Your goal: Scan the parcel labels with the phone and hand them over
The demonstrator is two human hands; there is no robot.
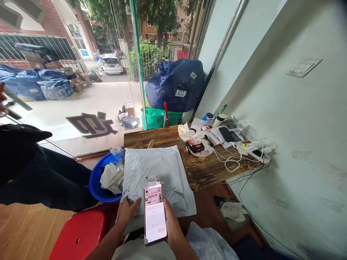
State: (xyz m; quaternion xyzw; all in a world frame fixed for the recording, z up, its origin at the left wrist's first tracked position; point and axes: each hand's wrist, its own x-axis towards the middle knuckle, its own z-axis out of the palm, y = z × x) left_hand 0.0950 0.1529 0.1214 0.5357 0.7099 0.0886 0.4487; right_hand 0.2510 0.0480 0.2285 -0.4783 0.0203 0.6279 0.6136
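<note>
A large white plastic mailer bag (154, 162) lies at the near left of the wooden table, overhanging its front edge. My left hand (127, 213) grips the bag's near left edge, thumb on top. In my right hand (171, 220) is a smartphone (155, 220), held upright over the bag. Its lit screen shows the shipping label with its barcode at the top and a mostly white page below. The printed shipping label (151, 178) on the bag shows just beyond the phone's top edge, its lower part covered by the phone.
On the wooden table (206, 177) are a label printer (195, 145), another phone (228, 135), white cables (231, 164) and a power strip (257, 153). A blue basin (97, 187) and red stool (78, 231) stand left, near a person (54, 173). Glass doors front the street.
</note>
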